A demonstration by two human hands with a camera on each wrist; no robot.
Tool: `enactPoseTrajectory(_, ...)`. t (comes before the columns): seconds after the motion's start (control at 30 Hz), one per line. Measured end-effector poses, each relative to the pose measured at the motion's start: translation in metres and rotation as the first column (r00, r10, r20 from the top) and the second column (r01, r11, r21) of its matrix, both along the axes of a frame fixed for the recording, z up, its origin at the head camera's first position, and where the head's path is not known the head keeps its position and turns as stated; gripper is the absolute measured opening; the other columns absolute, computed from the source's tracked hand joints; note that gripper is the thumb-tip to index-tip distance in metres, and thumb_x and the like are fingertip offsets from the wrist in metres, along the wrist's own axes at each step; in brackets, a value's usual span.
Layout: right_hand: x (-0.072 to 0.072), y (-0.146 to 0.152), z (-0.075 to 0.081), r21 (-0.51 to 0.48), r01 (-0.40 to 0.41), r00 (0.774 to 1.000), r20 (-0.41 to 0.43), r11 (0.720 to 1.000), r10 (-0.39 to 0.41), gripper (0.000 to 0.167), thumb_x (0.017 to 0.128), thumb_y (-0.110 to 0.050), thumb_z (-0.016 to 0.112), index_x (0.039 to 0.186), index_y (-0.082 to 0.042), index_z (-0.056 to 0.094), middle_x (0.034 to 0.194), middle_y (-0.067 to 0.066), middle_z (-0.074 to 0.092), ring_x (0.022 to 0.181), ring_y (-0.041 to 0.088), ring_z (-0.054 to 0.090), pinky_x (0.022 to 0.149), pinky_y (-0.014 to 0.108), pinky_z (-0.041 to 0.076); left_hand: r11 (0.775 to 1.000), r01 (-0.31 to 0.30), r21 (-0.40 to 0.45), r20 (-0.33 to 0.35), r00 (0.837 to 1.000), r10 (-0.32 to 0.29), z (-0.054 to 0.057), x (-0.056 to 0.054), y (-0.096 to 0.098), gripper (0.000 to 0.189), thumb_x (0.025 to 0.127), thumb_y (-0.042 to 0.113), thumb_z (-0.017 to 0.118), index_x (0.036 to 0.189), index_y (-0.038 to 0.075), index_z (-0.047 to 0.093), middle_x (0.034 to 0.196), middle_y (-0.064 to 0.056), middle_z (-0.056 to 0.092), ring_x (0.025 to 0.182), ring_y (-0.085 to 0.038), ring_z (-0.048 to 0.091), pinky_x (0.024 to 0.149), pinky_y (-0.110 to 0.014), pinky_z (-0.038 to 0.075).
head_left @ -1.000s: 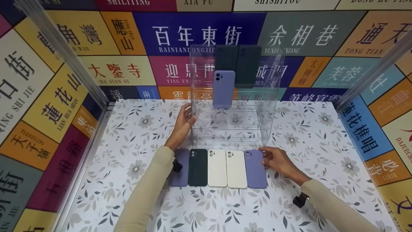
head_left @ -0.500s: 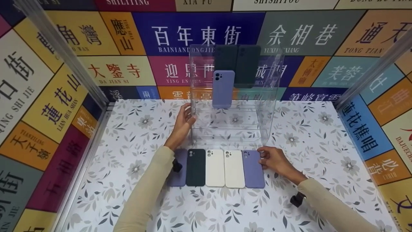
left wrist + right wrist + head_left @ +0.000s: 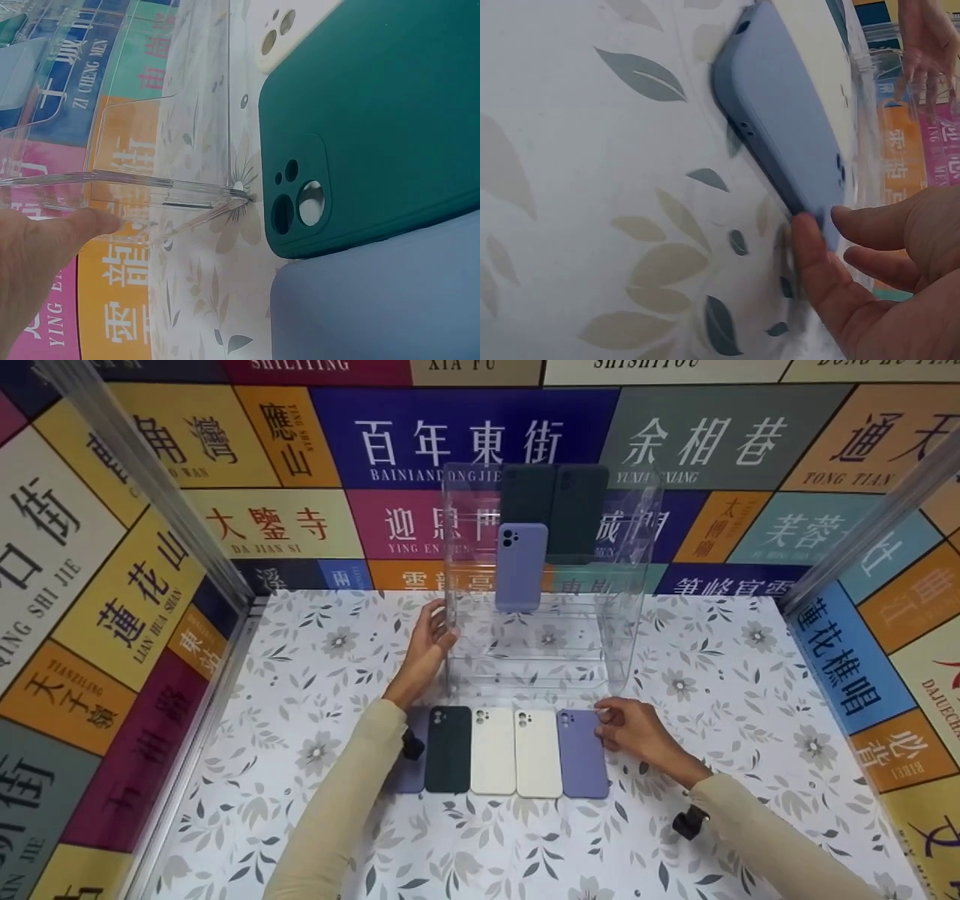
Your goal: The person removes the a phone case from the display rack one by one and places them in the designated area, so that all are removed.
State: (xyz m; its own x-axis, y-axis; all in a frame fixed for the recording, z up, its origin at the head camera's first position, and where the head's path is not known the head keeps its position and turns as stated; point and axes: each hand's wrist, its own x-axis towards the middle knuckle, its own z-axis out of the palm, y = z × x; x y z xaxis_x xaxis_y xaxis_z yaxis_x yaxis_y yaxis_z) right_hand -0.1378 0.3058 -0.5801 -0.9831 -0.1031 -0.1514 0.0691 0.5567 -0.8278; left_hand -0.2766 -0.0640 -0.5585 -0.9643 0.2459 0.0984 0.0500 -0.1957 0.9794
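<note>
Phone cases (image 3: pixel 506 752): lay flat in a row of five on the floral tabletop (image 3: pixel 697 750), just in front of the clear rack (image 3: pixel 630 622). Counted three more standing in the rack itself.

Saw lettered panels (image 3: pixel 112 607) well left of the rack and behind it too. Came next upon the left sleeve (image 3: pixel 330 802), forward of the rack's left corner, then the left hand (image 3: pixel 429 641) at its left side. Found thumb and fingers apart there, touching the clear side; could not tell whether pinching it or only resting on it.

Found in the row, side by side: left purple case (image 3: pixel 375 307), partly hidden by the forearm, left of the rack's near left corner; dark green case (image 3: pixel 448 750), before that corner; first white case (image 3: pixel 493 752) and second white case (image 3: pixel 538 754), nearer the rack's middle; right purple case (image 3: pixel 583 754), short of its right corner. Saw higher up in the rack a lilac case (image 3: pixel 519 568), partly covering one green-black case (image 3: pixel 529 495), with another green-black case (image 3: pixel 579 514) just right.

Ended at the right hand (image 3: pixel 626 727), before the rack's right corner. Pinched the right purple case with thumb and forefinger at its far right corner.
</note>
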Motion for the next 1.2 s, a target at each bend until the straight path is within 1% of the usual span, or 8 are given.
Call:
enactPoseTrajectory(0.13, -0.007, 0.003, 0.014, 0.005, 0.013, 0.999, -0.053, 1.000, -0.012, 0.037, 0.099, 0.005, 0.073, 0.134, 0.015, 0.067, 0.104, 0.023, 0.072, 0.082, 0.032, 0.076, 0.065, 0.037, 0.065, 1.000, -0.007, 0.002, 0.006, 1.000, 0.007, 0.000, -0.001, 0.002, 0.061, 0.109, 0.000, 0.058, 0.164, 0.001, 0.032, 0.168, -0.027, 0.040, 0.157, -0.040, 0.042, 0.127, -0.056, 0.037)
enactPoseTrajectory(0.23, -0.013, 0.005, 0.026, 0.005, 0.026, 0.995, -0.096, 1.000, -0.026, 0.034, 0.100, 0.005, 0.072, 0.133, 0.014, 0.069, 0.104, 0.023, 0.072, 0.089, 0.036, 0.077, 0.068, 0.035, 0.067, 1.000, -0.014, -0.002, 0.007, 1.000, 0.014, 0.000, -0.002, 0.002, 0.059, 0.108, -0.001, 0.057, 0.162, 0.001, 0.034, 0.168, -0.027, 0.041, 0.156, -0.041, 0.043, 0.127, -0.055, 0.038)
enactPoseTrajectory(0.4, -0.022, 0.010, 0.045, 0.027, 0.045, 0.985, -0.168, 0.999, -0.039, 0.030, 0.101, 0.002, 0.074, 0.130, 0.010, 0.073, 0.104, 0.022, 0.074, 0.092, 0.034, 0.076, 0.071, 0.030, 0.066, 1.000, -0.016, -0.013, 0.012, 1.000, 0.016, 0.000, -0.001, 0.002, 0.059, 0.109, -0.001, 0.058, 0.163, 0.003, 0.034, 0.168, -0.025, 0.041, 0.156, -0.039, 0.044, 0.127, -0.056, 0.038)
enactPoseTrajectory(0.53, -0.029, 0.013, 0.058, 0.040, 0.052, 0.977, -0.210, 0.998, -0.042, 0.028, 0.103, -0.002, 0.073, 0.130, 0.006, 0.074, 0.107, 0.021, 0.075, 0.092, 0.037, 0.075, 0.072, 0.028, 0.064, 1.000, -0.006, -0.015, 0.009, 1.000, 0.006, 0.001, -0.001, 0.001, 0.062, 0.109, 0.000, 0.059, 0.165, 0.003, 0.033, 0.168, -0.025, 0.041, 0.155, -0.038, 0.044, 0.126, -0.056, 0.039)
enactPoseTrajectory(0.67, -0.036, 0.016, 0.071, 0.055, 0.069, 0.964, -0.260, 0.996, -0.052, 0.027, 0.104, -0.004, 0.073, 0.130, 0.003, 0.076, 0.110, 0.020, 0.076, 0.092, 0.039, 0.076, 0.071, 0.020, 0.060, 1.000, 0.000, -0.024, 0.006, 1.000, 0.000, 0.001, 0.000, -0.001, 0.062, 0.110, 0.003, 0.060, 0.166, 0.006, 0.033, 0.169, -0.023, 0.041, 0.157, -0.037, 0.043, 0.127, -0.055, 0.039)
enactPoseTrajectory(0.83, -0.048, 0.015, 0.084, 0.054, 0.083, 0.956, -0.285, 0.995, -0.065, 0.026, 0.105, -0.005, 0.072, 0.130, 0.001, 0.076, 0.114, 0.021, 0.076, 0.101, 0.037, 0.075, 0.073, 0.017, 0.058, 0.999, -0.010, -0.046, 0.014, 1.000, 0.011, 0.001, 0.002, -0.002, 0.061, 0.110, 0.008, 0.061, 0.165, 0.011, 0.035, 0.170, -0.018, 0.042, 0.158, -0.034, 0.042, 0.128, -0.053, 0.038)
enactPoseTrajectory(1.03, -0.061, 0.009, 0.101, 0.075, 0.088, 0.949, -0.309, 0.993, -0.060, 0.025, 0.105, -0.005, 0.073, 0.129, -0.001, 0.078, 0.117, 0.019, 0.077, 0.105, 0.033, 0.074, 0.077, 0.015, 0.054, 0.999, -0.007, -0.038, 0.019, 1.000, 0.007, 0.001, 0.001, -0.001, 0.063, 0.111, 0.007, 0.061, 0.167, 0.007, 0.032, 0.170, -0.020, 0.040, 0.158, -0.035, 0.042, 0.128, -0.054, 0.038)
enactPoseTrajectory(1.2, -0.072, 0.003, 0.112, 0.069, 0.079, 0.945, -0.321, 0.994, -0.053, 0.026, 0.104, -0.005, 0.073, 0.130, -0.002, 0.078, 0.121, 0.019, 0.077, 0.108, 0.031, 0.073, 0.084, 0.015, 0.052, 0.999, -0.015, -0.043, 0.024, 1.000, 0.016, 0.000, 0.001, 0.001, 0.061, 0.110, 0.006, 0.060, 0.165, 0.009, 0.034, 0.171, -0.020, 0.040, 0.159, -0.034, 0.040, 0.128, -0.053, 0.037)
